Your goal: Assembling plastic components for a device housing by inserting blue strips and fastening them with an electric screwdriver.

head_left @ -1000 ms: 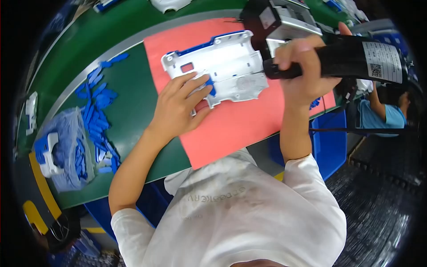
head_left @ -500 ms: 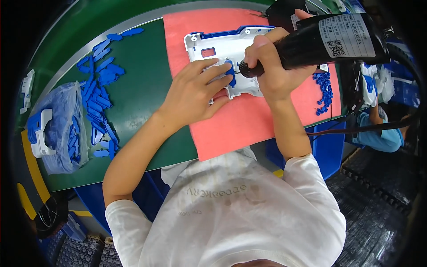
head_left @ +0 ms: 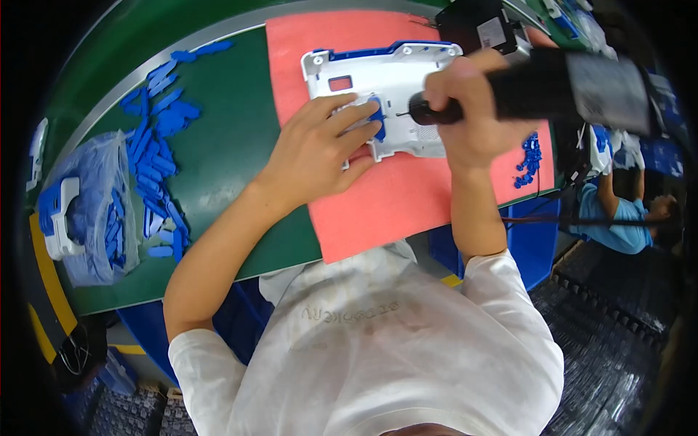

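1. Head view looks down on a green work surface (head_left: pixel 233 152) with a salmon-pink mat (head_left: pixel 392 196) lying on it, the mat's near edge reaching just past the table's front edge above the person's white shirt.
2. A white plastic housing with blue trim (head_left: pixel 396 80) lies flat on the upper half of the mat, its far edge close to the mat's far edge and bare mat open below it.
3. The left hand (head_left: pixel 320 149) rests palm down on the housing's lower left corner, fingers spread and pressed onto the plastic, the fingertips touching a small blue clip (head_left: pixel 376 120) seated in the housing.
4. The right hand (head_left: pixel 469 109) is wrapped tight round a black electric screwdriver (head_left: pixel 538 91), which lies nearly level, its thin bit pointing left toward the blue clip and ending just beside the left fingertips.
5. A black box-shaped device (head_left: pixel 476 25) sits at the mat's far right corner, just behind the screwdriver.
6. A small heap of blue parts (head_left: pixel 527 156) lies on the mat's right edge, near the right wrist.
7. Loose blue plastic strips (head_left: pixel 156 138) are scattered over the green surface, well apart from the mat to the left, with bare green between them and the left forearm.
8. A clear plastic bag of blue parts (head_left: pixel 91 207) lies at the table's left edge.
9. Another person in a blue shirt (head_left: pixel 618 218) is at the right, below table level.
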`<action>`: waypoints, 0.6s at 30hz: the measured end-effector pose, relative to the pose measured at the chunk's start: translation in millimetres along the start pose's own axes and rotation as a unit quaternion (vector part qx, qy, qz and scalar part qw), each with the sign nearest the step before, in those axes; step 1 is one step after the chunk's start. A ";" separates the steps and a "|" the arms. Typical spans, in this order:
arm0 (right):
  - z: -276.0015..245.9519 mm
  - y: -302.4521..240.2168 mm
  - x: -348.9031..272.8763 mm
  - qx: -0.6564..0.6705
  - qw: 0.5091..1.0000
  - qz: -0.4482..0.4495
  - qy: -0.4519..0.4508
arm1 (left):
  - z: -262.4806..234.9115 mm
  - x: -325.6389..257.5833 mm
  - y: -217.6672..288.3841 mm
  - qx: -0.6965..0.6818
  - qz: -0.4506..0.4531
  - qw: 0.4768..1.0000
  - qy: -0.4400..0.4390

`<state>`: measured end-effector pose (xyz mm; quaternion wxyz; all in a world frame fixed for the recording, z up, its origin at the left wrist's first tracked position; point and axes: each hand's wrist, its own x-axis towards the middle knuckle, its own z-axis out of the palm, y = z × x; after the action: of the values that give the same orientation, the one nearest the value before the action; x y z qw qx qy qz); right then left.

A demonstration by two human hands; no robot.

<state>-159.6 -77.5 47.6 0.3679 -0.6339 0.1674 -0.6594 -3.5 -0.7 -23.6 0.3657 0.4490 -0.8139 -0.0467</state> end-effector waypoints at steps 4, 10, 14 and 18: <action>-53.6 -38.5 49.3 0.025 0.993 -0.093 0.063 | -4.9 6.4 5.3 -0.001 -0.001 1.000 -0.017; -141.6 25.8 130.9 -0.089 0.927 -0.231 0.282 | -2.2 0.6 4.4 -0.002 -0.002 1.000 -0.021; -184.3 0.4 128.7 -0.188 0.917 -0.243 0.255 | -3.7 4.7 5.5 -0.007 -0.011 1.000 -0.027; -174.0 -50.0 92.8 -0.026 0.960 -0.165 0.225 | -3.8 8.4 10.7 -0.009 -0.020 0.999 -0.038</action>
<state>-333.2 -151.3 123.7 0.1900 -0.4976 0.1557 -0.8319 -11.4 0.1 -11.8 0.3377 0.4600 -0.8175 -0.0781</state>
